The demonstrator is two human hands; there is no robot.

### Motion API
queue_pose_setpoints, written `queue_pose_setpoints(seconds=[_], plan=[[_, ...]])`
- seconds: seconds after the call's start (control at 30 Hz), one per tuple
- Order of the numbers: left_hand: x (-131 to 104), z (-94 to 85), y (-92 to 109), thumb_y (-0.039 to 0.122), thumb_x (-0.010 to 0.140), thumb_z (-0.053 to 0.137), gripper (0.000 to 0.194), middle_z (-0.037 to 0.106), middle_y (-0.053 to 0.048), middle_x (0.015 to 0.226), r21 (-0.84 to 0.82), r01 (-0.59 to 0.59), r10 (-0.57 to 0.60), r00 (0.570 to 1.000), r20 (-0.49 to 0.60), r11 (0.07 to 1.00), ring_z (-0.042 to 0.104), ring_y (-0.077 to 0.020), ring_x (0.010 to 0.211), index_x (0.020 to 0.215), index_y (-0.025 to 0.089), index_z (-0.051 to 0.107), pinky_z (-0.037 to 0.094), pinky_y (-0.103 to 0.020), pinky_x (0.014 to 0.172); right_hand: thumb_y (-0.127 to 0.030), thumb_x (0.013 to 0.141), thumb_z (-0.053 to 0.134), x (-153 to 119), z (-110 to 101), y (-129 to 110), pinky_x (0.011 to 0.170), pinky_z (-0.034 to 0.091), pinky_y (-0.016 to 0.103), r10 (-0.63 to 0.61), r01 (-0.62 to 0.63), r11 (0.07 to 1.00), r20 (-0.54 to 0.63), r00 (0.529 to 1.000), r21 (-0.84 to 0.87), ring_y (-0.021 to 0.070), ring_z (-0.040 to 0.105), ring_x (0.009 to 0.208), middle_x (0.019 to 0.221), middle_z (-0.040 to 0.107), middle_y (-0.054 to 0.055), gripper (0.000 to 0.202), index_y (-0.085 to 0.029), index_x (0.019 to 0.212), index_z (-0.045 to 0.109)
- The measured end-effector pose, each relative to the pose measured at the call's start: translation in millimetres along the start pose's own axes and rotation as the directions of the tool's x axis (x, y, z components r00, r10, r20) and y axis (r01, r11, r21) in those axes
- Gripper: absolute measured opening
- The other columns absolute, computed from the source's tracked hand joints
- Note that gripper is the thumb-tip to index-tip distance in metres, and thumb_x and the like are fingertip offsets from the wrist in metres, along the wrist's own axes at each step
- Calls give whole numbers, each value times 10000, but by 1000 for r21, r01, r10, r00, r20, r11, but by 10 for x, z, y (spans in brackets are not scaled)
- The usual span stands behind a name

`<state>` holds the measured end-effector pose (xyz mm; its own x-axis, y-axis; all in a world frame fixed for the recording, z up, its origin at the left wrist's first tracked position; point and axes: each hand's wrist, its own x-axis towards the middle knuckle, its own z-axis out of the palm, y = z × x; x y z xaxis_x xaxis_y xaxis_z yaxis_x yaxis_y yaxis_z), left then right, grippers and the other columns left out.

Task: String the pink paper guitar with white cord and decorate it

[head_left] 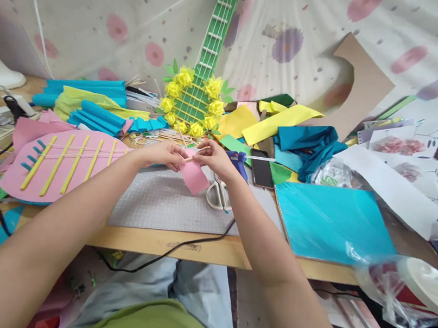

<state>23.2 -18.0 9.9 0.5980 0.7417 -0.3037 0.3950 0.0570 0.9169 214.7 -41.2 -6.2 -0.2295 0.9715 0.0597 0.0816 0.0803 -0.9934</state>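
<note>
Both hands meet above the far part of a grey cutting mat (155, 204). My left hand (166, 155) pinches one upper edge of a small pink paper piece (194, 177). With thumb and fingers together, my right hand (215, 159) grips the other upper edge. The paper hangs down between them, and a thin pale stick or strip seems to lie along its top; its kind is hard to make out. Scissors (219, 194) with pale handles lie on the mat just right of the paper. A blue glue gun (239, 162) rests behind my right wrist.
A pink shape with yellow strips (79, 159) lies left. Behind stands a green paper guitar (211, 48) with yellow flowers. To the right are a phone (261, 169), a turquoise sheet (333, 222) and a plastic-wrapped roll (418, 287). A black cord (173, 247) crosses the table's front edge.
</note>
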Motion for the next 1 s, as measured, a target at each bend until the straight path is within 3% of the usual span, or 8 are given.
queue_pose_setpoints(seconds=[0.27, 0.47, 0.7, 0.83, 0.9, 1.0], plan=[[-5, 53, 65, 299, 553, 745, 452, 678, -43, 801, 2, -7, 7, 999, -36, 1000, 616, -139, 727, 965, 137, 658, 475, -266, 710, -272, 690, 642, -35, -123, 26, 620, 493, 243, -49, 49, 997, 1, 999, -55, 103, 577, 690, 709, 587, -20, 219, -187, 817, 485], [2, 24, 56, 341, 557, 746, 474, 679, -46, 819, 46, -20, 21, 1000, -11, 999, 618, -152, 746, 978, 150, 642, 473, -268, 692, -221, 604, 711, 17, -113, 30, 733, 486, 282, -48, 53, 998, 168, 985, -21, 130, 615, 786, 798, 650, 11, 335, -186, 867, 508], [-13, 35, 88, 393, 576, 731, 491, 656, -31, 769, 57, -38, 43, 995, -91, 998, 617, -147, 729, 985, 144, 625, 484, -271, 690, -190, 596, 683, 93, -83, 25, 671, 470, 265, -61, 68, 995, 92, 994, -72, 113, 596, 694, 710, 628, -12, 271, -177, 804, 511], [17, 21, 80, 497, 624, 688, 473, 673, -84, 872, -73, 1, -12, 989, -145, 997, 627, -166, 777, 930, 138, 655, 488, -295, 723, -212, 588, 692, 72, -100, -7, 674, 468, 257, -93, 102, 991, 108, 990, -81, 106, 590, 691, 715, 617, -16, 254, -175, 770, 518], [28, 8, 81, 483, 620, 705, 445, 679, -95, 860, -128, 37, -52, 992, -117, 991, 631, -162, 760, 884, 127, 667, 485, -296, 719, -219, 581, 702, 54, -98, -15, 690, 470, 257, -112, 122, 990, 136, 984, -67, 105, 592, 707, 731, 619, -15, 257, -177, 758, 519], [25, -12, 102, 401, 590, 755, 384, 679, -78, 781, -142, 108, -103, 994, 42, 984, 628, -144, 695, 830, 112, 678, 486, -289, 704, -217, 580, 708, 36, -79, 0, 703, 471, 254, -146, 154, 988, 189, 971, -26, 103, 594, 717, 733, 618, -18, 248, -179, 745, 527]])
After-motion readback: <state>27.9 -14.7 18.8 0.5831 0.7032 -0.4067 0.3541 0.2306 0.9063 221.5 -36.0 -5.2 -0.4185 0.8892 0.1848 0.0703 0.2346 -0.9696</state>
